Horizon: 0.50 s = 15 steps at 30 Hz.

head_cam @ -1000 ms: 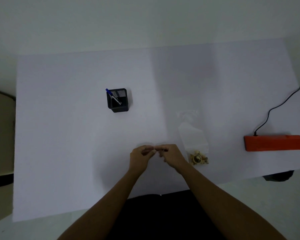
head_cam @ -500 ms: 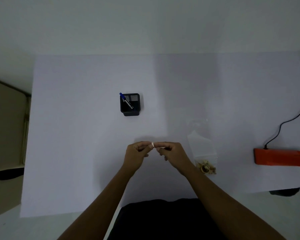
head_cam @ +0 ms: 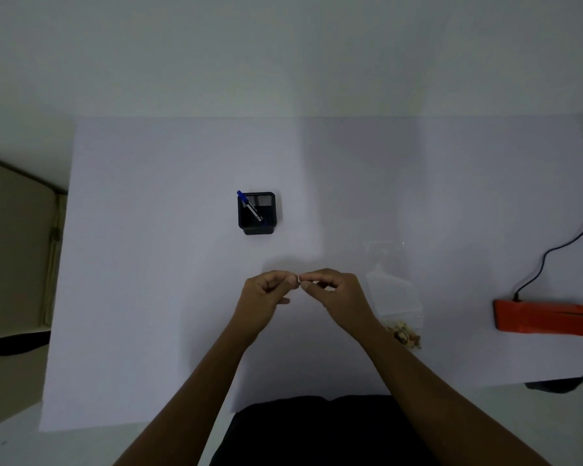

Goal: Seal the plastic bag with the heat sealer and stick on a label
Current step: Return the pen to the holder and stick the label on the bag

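Head view: your left hand (head_cam: 263,297) and right hand (head_cam: 339,294) pinch one white label (head_cam: 299,279). Bag (head_cam: 396,290) lies near the desk (head_cam: 148,297) front edge

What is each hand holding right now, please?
Left hand: closed, pinching the small white label at its fingertips.
Right hand: closed, pinching the same label from the other side.

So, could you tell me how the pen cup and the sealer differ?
The pen cup is black and square; the sealer is orange and long. The cup stands mid-table holding a blue pen; the sealer lies at the right edge with a black cable plugged in. Both sit on the white table.
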### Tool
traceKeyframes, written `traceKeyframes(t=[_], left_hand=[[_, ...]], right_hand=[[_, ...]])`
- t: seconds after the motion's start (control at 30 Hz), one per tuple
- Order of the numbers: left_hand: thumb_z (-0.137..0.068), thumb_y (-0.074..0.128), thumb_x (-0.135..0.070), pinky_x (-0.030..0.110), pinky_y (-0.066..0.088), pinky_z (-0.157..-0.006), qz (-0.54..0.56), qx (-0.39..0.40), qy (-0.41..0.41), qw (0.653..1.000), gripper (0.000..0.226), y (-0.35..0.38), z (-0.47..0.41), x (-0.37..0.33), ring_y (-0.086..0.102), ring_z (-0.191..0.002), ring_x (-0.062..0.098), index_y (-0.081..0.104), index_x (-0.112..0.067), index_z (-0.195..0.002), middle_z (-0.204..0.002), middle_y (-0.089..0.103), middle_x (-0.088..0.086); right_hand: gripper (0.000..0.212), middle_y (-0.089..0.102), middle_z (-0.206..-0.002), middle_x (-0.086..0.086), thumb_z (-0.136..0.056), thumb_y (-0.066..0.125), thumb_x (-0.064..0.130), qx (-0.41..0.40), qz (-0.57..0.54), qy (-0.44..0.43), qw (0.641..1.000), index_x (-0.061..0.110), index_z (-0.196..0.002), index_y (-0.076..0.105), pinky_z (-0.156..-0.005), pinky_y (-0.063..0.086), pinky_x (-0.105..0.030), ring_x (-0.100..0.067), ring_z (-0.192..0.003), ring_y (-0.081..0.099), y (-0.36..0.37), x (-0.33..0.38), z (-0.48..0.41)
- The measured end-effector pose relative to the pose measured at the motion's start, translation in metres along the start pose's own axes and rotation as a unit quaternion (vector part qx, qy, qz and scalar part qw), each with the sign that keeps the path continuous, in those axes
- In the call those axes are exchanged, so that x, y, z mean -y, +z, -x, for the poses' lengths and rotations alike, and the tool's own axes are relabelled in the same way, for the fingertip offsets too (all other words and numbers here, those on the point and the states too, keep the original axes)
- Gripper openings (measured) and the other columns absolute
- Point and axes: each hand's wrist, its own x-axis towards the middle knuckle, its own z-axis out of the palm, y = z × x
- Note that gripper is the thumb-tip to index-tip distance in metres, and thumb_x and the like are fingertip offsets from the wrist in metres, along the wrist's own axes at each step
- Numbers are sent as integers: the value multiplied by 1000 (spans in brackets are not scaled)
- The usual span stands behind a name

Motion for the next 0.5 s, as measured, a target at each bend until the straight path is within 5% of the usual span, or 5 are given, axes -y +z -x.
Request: traceKeyframes(t=[0.3, 0.5], left_hand=[[-94, 60, -20, 30, 59, -76, 56, 10, 31, 998, 19, -1, 24, -55, 70, -95, 16, 75, -10, -98, -95, 76, 3], [-93, 60, -18, 31, 59, -77, 70, 22, 58, 996, 19, -2, 43, -77, 69, -96, 22, 74, -8, -101, -99, 75, 6]], right_hand=[[13, 73, -98, 8, -89, 72, 17, -21, 12, -136, 990, 17, -101, 76, -62, 55, -21, -14, -84, 67, -14, 38, 11], [15, 72, -98, 15, -87, 71, 21, -25, -9, -164, 986, 28, -101, 73, -64, 59, -37, -15, -86, 68, -22, 70, 25]])
